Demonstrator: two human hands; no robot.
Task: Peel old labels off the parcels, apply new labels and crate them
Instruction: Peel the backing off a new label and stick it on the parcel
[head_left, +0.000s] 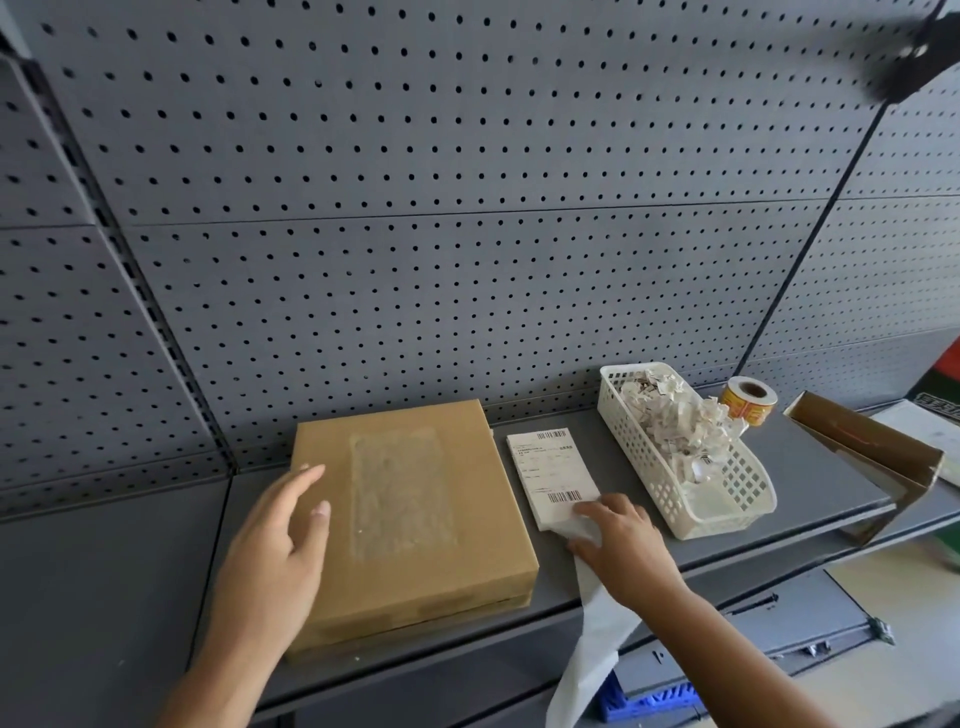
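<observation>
Parcel: flat brown cardboard parcel (410, 514), lower centre-left on the shelf; pale rectangular residue patch on its top.
Left hand (275, 551): rests on the parcel's left edge, fingers straight, slightly spread.
Right hand (628, 545): fingers curled, pinching the white backing strip (592, 649) at the shipping label (553, 473), just right of the parcel.
Surface: grey metal shelf (810, 467); white basket (654, 488) of torn label scraps (675, 421), right.
Room: grey pegboard wall (415, 208).
</observation>
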